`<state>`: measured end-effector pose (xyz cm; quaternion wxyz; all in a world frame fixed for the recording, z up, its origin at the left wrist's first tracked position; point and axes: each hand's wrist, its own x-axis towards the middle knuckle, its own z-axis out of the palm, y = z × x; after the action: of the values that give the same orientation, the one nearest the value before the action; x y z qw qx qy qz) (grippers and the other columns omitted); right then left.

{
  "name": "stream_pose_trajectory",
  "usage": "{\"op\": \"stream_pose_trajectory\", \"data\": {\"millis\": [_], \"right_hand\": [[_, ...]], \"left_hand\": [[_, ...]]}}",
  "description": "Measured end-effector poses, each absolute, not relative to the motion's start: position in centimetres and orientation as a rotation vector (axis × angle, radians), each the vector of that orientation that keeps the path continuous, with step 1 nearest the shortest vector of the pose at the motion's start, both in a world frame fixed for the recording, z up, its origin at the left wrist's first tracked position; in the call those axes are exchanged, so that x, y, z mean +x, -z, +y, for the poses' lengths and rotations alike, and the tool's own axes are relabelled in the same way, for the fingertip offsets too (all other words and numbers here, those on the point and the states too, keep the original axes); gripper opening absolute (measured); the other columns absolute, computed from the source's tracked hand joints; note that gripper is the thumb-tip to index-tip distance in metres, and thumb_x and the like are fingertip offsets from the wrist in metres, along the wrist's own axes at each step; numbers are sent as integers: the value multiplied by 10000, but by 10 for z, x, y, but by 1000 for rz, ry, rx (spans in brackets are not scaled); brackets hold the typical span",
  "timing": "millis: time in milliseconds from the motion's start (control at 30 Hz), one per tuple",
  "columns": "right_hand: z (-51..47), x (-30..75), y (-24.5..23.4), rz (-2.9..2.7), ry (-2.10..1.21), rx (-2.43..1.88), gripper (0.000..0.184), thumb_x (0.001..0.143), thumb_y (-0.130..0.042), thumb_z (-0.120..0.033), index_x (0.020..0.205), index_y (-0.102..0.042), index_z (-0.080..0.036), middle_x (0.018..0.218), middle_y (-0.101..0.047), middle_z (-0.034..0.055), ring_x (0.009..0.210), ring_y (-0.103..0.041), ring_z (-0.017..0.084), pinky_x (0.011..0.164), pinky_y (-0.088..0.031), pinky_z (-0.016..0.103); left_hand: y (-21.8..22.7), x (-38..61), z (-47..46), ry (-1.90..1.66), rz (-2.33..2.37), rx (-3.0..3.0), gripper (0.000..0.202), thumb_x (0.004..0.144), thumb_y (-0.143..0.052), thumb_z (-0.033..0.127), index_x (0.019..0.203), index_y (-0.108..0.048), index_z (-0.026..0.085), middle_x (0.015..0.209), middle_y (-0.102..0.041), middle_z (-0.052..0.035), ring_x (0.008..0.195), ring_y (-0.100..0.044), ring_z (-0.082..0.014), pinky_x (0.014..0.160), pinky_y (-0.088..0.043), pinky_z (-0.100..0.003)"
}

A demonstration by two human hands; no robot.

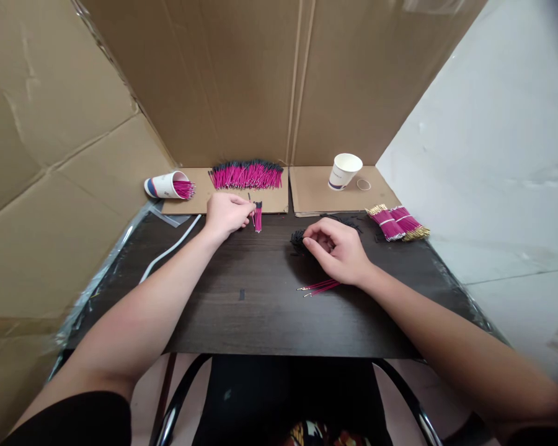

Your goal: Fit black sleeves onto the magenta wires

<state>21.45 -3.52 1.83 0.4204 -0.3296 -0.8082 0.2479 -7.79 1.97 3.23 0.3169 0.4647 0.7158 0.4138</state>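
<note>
Pinched narrow at the fingertips, the left hand [227,214] held what looked to us like a single black-tipped pink wire [249,197] over the dark worktop [270,303], just beside a short row of wires [259,218] lying across the front edge of a cardboard sheet [195,207]. That edge, we judged, could tilt the row, and a nudge from the fingers could fan it out of line. The right hand [338,249] curled at a heap of small black sleeves [297,238], thumb and finger close together; whether they gripped anything, we could not tell. A sweep of its palm risked scattering the sleeves, and a dropped wrist could have bent or rolled the loose wires [317,287] partly hidden beneath it. Behind the left hand, we saw a broad pile of wires [246,175] that knuckles reaching too far might disorder. Most precarious to our eye was the paper cup [160,186] on its side, pink wires showing at its mouth: a bump from the left arm could roll it and spill them.
</note>
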Motion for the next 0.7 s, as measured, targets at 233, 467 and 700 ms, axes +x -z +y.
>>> {"op": "stream_pose_trajectory", "data": {"millis": [233, 467, 700], "right_hand": [[-34, 214, -19, -2073, -607, -761, 91, 1055, -664, -227, 984, -716, -207, 830, -638, 7, 645, -513, 145, 633, -432, 317], [-35, 215, -19, -2100, -614, -746, 99, 1054, -655, -233, 983, -716, -201, 839, -645, 15, 639, -504, 141, 614, -415, 309], [-32, 220, -25, -2272, -591, -728, 106, 1030, -636, -216, 951, -702, -189, 797, -632, 12, 711, -567, 160, 674, -420, 298]], "left_hand": [[-27, -84, 17, -946, 2051, 1543, 135, 781, -885, 292, 714, -827, 191, 628, -708, -44, 657, -714, -223, 849, -641, -447], [-28, -81, 16, -938, 2088, 1575, 81, 769, -821, 248, 710, -820, 193, 657, -727, -53, 751, -753, -257, 871, -637, -436], [-25, -78, 16, -986, 2059, 1571, 97, 797, -767, 227, 722, -813, 188, 760, -796, -84, 767, -768, -253, 882, -637, -421]]}}
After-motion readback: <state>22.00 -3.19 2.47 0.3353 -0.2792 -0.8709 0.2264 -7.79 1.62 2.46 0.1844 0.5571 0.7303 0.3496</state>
